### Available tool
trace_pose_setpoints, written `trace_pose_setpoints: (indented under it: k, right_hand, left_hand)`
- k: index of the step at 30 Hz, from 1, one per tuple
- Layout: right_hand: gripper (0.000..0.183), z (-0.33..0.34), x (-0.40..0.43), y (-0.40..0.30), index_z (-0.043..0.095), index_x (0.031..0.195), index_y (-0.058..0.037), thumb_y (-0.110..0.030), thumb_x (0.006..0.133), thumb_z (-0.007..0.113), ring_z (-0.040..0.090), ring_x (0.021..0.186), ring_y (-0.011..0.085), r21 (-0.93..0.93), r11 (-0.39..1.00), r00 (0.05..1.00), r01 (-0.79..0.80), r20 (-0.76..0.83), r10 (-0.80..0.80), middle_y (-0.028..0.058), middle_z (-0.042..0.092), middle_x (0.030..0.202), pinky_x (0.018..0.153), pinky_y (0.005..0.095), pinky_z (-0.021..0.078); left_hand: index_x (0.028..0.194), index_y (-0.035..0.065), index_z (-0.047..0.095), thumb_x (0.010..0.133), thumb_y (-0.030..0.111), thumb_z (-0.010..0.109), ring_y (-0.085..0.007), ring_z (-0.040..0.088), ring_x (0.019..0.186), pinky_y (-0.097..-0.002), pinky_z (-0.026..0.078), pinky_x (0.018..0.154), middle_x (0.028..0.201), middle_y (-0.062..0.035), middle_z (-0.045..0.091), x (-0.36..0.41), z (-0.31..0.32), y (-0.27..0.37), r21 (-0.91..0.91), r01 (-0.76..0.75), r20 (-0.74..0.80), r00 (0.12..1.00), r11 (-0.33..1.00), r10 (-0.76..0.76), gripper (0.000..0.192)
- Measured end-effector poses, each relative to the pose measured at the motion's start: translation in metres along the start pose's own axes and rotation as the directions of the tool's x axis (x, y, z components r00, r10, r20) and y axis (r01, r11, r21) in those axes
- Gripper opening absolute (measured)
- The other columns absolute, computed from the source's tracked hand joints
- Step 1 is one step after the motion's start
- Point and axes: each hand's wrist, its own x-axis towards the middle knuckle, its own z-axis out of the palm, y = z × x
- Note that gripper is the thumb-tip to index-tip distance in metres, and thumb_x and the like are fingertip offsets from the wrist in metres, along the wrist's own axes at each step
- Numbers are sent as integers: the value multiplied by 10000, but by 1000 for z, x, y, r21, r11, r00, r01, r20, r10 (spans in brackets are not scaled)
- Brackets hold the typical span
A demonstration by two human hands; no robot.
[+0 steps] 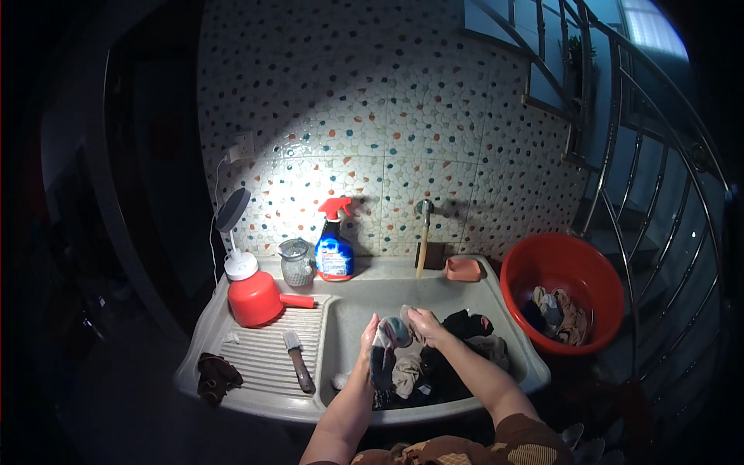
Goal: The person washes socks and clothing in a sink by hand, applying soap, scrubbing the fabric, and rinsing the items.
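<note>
My left hand (368, 344) grips a patterned sock (383, 349) in grey, dark and reddish tones, held up over the basin of a stone laundry sink (354, 302). Close on its right, my right hand (427, 326) is closed on a beige-grey piece of cloth (410, 321); whether this is part of the same sock I cannot tell. Below and to the right, dark clothes (465, 323) and a beige cloth (408, 372) lie in the basin. A tap (427, 207) with a tan hose end points down at the back.
On the ribbed washboard (258, 349) lie a scrubbing brush (299, 363), a red dipper (256, 299) and a dark brown cloth (216, 375). A desk lamp (240, 264), glass jar (297, 267), spray bottle (335, 253) and soap dish (463, 269) line the back. A red tub (517, 273) with clothes stands right.
</note>
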Motion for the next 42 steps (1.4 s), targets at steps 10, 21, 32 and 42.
trace_pose_setpoints:
  k: [10,21,32,42]
  right_hand:
    - [341,85,-54,-45,525,1070,-84,-331,843,463,547,892,364,-784,396,703,478,71,-707,204,574,906,728,402,459]
    - [273,0,-34,-11,537,896,-68,-328,818,565,510,509,126,413,887,974,-206,175,145,33,550,685,422,248,395]
    - [291,9,-60,-9,502,956,-55,-257,779,613,518,548,147,644,712,936,-279,349,51,47,537,744,468,263,419]
    - [263,0,-60,1,533,852,-34,-261,748,615,486,518,85,294,946,955,-135,294,45,11,507,635,442,222,387]
  left_hand:
    - [943,0,531,874,281,414,-227,572,827,-356,473,747,898,-128,581,1,-46,1,106,-214,-109,968,971,225,312]
    - [535,75,457,858,309,425,-114,416,461,-262,335,463,513,-32,464,-8,38,-4,702,-172,-305,804,691,510,401]
    - [558,55,509,872,347,409,-110,397,413,-248,305,405,490,-34,472,-8,39,-6,828,-199,-252,702,524,665,440]
    - [630,35,529,875,339,399,-125,498,490,-245,359,412,541,-73,530,-8,24,-4,698,-230,-289,776,678,561,411]
